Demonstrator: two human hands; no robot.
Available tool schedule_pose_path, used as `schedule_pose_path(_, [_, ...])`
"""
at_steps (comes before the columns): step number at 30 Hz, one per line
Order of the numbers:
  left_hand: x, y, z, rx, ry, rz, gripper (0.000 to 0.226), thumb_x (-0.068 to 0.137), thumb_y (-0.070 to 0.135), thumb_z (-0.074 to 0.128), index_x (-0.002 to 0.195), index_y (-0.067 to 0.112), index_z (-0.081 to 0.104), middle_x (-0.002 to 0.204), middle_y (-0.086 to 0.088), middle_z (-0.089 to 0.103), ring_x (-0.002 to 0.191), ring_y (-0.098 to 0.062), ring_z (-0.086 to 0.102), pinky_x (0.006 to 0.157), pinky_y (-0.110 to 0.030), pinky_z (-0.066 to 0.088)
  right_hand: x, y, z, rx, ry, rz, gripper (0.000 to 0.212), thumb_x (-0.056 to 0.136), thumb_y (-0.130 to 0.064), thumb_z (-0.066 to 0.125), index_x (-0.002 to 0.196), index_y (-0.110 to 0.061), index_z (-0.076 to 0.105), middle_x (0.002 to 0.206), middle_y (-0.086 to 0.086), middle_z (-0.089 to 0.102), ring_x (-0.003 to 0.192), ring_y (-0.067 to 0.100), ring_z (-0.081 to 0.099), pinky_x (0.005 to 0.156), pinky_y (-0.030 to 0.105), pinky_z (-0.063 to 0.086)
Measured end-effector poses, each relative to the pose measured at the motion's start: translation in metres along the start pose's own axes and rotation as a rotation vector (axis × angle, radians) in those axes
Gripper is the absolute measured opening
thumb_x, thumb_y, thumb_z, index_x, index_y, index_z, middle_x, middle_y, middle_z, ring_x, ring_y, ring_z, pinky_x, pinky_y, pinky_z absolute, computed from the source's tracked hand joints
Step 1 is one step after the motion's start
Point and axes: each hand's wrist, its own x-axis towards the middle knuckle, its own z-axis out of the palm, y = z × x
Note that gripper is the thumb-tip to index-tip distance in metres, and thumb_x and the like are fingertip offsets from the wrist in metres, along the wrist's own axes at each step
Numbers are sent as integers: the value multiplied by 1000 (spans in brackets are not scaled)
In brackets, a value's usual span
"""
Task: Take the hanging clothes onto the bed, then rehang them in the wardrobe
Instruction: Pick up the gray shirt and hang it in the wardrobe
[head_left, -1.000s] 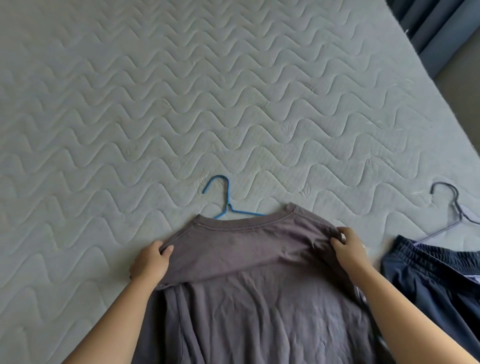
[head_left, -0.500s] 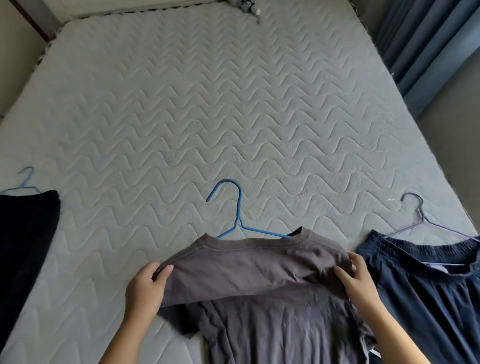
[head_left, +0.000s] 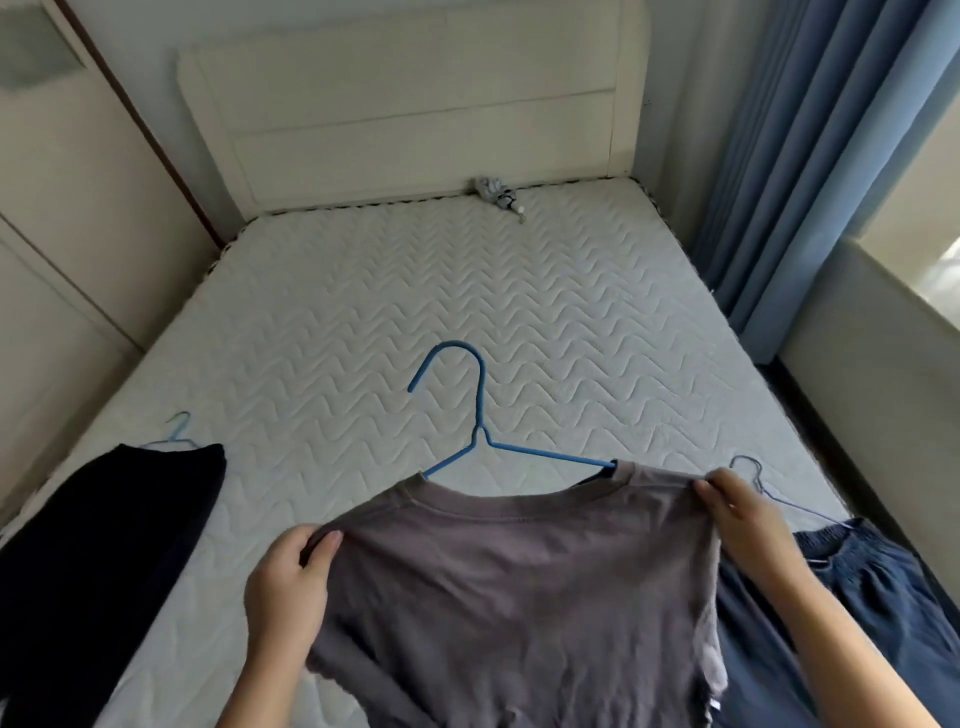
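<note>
Broadly, the bed (head_left: 467, 291) lies beneath the grey T-shirt (head_left: 519, 571), whose lower part is cut off by the frame. Left of the T-shirt a black garment (head_left: 104, 545) and right of it navy shorts (head_left: 883, 597) both run out of view. The left hand (head_left: 291, 582) and right hand (head_left: 743, 514) each pinch one shoulder of the T-shirt. A blue hanger (head_left: 480, 415) rises from its collar, both ends hidden inside. Far beyond the T-shirt, a small grey bundle (head_left: 496, 191) is too blurred to identify.

The grey shirt (head_left: 519, 582) and blue hanger (head_left: 480, 432) have risen higher
</note>
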Motion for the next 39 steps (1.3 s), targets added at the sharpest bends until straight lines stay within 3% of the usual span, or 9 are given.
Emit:
schedule_pose_path(4, [9,61,-34,-17,98,157,15,88,18,57,95,6,63,86,0,56,85,-19,49,78,-31,35,-1,-45,-51,-47,50,-204,25,90,-14,53,66,-20,49,67,3,55,69,26,50,61,28,33])
schedule_pose_path(13, [17,173,-101,3,340,594,15,85,15,61,85,1,66,82,-8,65,77,-25,58,70,-30,36,-19,-154,-133,-159,225,-593,18,91,-19,50,74,-15,51,69,4,58,69,27,53,68,40,44])
schedule_pose_path(19, [4,218,-146,137,385,893,36,76,40,54,89,9,69,86,-8,69,80,-30,63,73,-44,52,-32,-197,-171,-37,314,-632,34,89,-13,55,65,-35,46,64,-18,60,62,0,53,62,12,38])
schedule_pose_path(23, [-5,258,-157,261,385,1078,41,82,40,43,93,8,66,86,-9,69,78,-30,64,72,-43,53,-55,-241,-182,-110,246,-722,22,90,-18,53,70,-23,56,63,-6,60,66,7,56,68,21,43])
schedule_pose_path(25, [-8,271,-159,233,346,1088,36,86,33,42,84,5,65,74,-8,67,68,-29,63,66,-40,52,-67,-262,-186,-131,217,-778,18,91,-18,53,76,-12,60,70,6,62,71,21,57,72,32,44])
schedule_pose_path(29, [-4,270,-167,126,219,970,21,91,20,50,82,7,64,56,5,52,51,-14,47,53,-26,38,-79,-288,-200,-231,145,-809,21,92,-16,50,81,-3,62,64,0,52,71,18,50,62,17,35])
schedule_pose_path(32, [-8,264,-174,103,171,1007,24,91,24,51,80,6,62,55,6,54,50,-12,46,52,-25,33,-78,-302,-216,-378,108,-755,23,94,-18,48,83,-4,62,70,3,52,77,17,49,59,20,29])
schedule_pose_path(36, [-11,270,-188,47,221,976,19,92,23,48,77,16,58,47,8,39,45,-10,38,48,-22,30,-76,-316,-208,-221,237,-783,31,95,-23,44,95,2,62,88,21,63,83,27,56,70,30,36])
schedule_pose_path(39, [-7,267,-195,42,137,893,19,92,22,48,76,19,57,48,6,39,47,-14,38,50,-26,31,-79,-321,-187,-321,93,-789,38,98,-26,37,92,5,59,90,19,62,85,29,54,63,27,31])
